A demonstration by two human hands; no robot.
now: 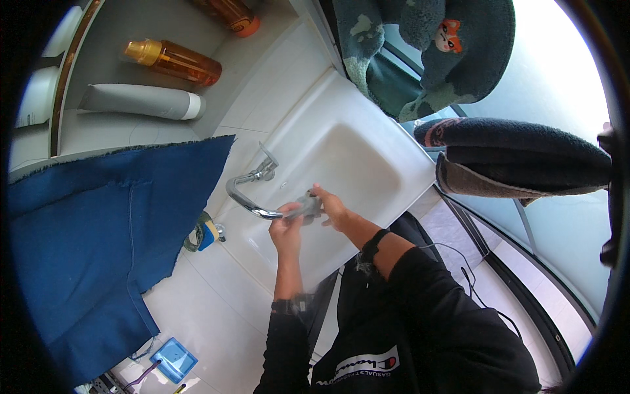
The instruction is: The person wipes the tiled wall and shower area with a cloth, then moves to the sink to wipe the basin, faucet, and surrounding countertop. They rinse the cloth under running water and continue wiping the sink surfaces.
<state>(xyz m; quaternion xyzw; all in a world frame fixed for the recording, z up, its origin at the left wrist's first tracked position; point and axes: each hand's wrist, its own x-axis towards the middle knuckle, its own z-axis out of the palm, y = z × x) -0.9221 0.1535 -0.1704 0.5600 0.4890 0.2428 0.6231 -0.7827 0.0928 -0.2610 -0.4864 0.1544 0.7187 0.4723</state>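
Observation:
Over a white sink [367, 125], my two hands meet beside the end of a curved chrome tap [246, 199]. My left hand [287, 230] has its fingers and thumb closed on a small, soft-looking grey thing [308, 206], close to the spout's mouth. From the other side my right hand [334, 210] grips the same grey thing, its thumb on the far edge and fingers underneath. The grey thing is blurred and partly covered by fingers, so its kind is unclear. Whether water runs over it cannot be made out.
Left of the sink hangs a dark blue cloth [85, 230]. Above it, a shelf [246, 59] holds an amber pump bottle [180, 62] and a grey tube [141, 100]. Dark towels [518, 157] hang at right. A blue-and-yellow sponge [207, 235] sits by the wall.

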